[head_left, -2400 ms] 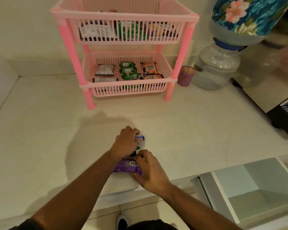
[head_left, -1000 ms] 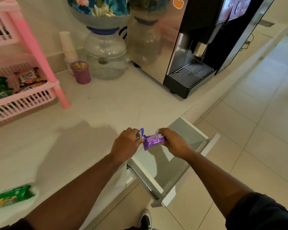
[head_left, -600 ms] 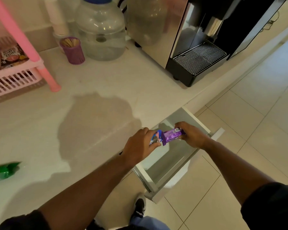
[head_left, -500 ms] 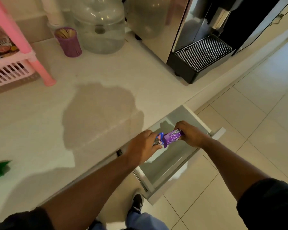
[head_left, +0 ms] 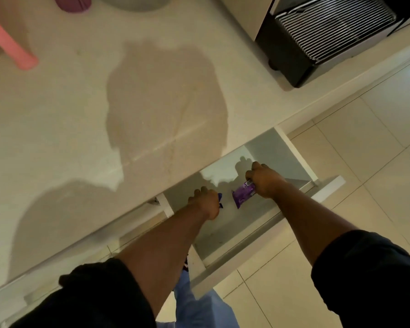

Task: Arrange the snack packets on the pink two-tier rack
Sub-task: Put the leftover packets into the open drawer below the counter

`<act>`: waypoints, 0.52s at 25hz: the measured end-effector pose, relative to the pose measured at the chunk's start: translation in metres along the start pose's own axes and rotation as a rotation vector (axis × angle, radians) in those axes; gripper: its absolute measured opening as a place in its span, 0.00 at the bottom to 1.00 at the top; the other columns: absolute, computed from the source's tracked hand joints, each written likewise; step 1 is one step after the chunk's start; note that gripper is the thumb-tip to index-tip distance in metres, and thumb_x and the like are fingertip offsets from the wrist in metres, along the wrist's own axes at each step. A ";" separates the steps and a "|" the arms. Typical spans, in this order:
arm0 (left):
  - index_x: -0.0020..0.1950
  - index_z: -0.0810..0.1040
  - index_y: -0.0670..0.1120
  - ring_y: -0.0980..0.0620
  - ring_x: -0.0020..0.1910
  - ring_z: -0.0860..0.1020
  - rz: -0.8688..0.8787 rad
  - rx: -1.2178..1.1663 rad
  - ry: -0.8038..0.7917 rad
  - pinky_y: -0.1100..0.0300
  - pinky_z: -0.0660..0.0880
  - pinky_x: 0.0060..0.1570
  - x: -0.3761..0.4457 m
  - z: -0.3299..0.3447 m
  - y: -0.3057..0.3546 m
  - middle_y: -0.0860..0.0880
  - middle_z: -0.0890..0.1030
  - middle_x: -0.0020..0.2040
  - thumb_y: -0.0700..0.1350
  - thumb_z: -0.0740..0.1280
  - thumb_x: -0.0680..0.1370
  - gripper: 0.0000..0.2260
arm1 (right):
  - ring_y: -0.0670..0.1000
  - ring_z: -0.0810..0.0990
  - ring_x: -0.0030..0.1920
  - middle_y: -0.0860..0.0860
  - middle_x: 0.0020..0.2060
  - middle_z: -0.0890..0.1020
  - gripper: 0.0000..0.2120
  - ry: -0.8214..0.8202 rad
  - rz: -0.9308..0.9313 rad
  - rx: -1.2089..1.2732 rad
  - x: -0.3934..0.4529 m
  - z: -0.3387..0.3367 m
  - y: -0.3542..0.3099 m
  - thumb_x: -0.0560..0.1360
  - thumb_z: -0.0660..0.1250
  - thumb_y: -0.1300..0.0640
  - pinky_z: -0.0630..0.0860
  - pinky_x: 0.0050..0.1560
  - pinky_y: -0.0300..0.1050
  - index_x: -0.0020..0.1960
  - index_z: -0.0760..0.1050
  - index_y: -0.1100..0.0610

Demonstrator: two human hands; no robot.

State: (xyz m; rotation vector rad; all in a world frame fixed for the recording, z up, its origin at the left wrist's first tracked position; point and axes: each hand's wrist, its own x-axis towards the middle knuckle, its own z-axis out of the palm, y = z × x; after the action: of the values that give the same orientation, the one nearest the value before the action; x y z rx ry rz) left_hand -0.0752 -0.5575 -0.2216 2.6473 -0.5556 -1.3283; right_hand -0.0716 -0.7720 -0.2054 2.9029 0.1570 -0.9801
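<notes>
Packets come first: a glossy purple snack wrapper [head_left: 243, 194] pinched by the right hand [head_left: 265, 179], and a blue-edged packet [head_left: 220, 199] gripped in the left hand [head_left: 205, 204], now lowered apart inside the open white drawer [head_left: 327, 189]. That carries them away from the pink plastic rack [head_left: 8, 47]. No print is legible.

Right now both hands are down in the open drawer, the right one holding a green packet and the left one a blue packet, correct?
Not quite: the packet in the right hand is purple, not green, as the head view shows. The rest holds: both hands are in the open drawer, and the left hand holds a blue packet.
</notes>
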 end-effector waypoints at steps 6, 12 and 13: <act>0.71 0.68 0.43 0.41 0.64 0.73 -0.063 -0.063 -0.068 0.48 0.74 0.62 0.029 0.020 0.003 0.41 0.70 0.67 0.54 0.68 0.79 0.25 | 0.58 0.76 0.58 0.58 0.59 0.72 0.18 -0.091 -0.057 -0.020 0.033 0.020 0.005 0.75 0.71 0.59 0.77 0.57 0.54 0.63 0.73 0.57; 0.67 0.72 0.43 0.43 0.61 0.75 -0.016 0.049 -0.042 0.51 0.72 0.60 0.042 0.041 0.003 0.42 0.75 0.64 0.54 0.68 0.79 0.21 | 0.59 0.74 0.61 0.58 0.64 0.69 0.24 -0.139 -0.019 -0.028 0.048 0.032 -0.008 0.76 0.68 0.56 0.76 0.57 0.53 0.71 0.67 0.56; 0.67 0.72 0.43 0.43 0.62 0.75 -0.016 0.057 -0.046 0.51 0.71 0.61 0.043 0.044 0.003 0.42 0.75 0.65 0.54 0.67 0.79 0.21 | 0.59 0.74 0.61 0.58 0.64 0.69 0.25 -0.151 -0.017 -0.038 0.049 0.034 -0.011 0.76 0.68 0.57 0.76 0.57 0.53 0.71 0.66 0.56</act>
State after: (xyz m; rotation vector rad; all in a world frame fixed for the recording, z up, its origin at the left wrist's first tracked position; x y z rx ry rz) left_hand -0.0878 -0.5746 -0.2797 2.6775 -0.5889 -1.4022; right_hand -0.0548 -0.7610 -0.2629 2.7838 0.1892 -1.1802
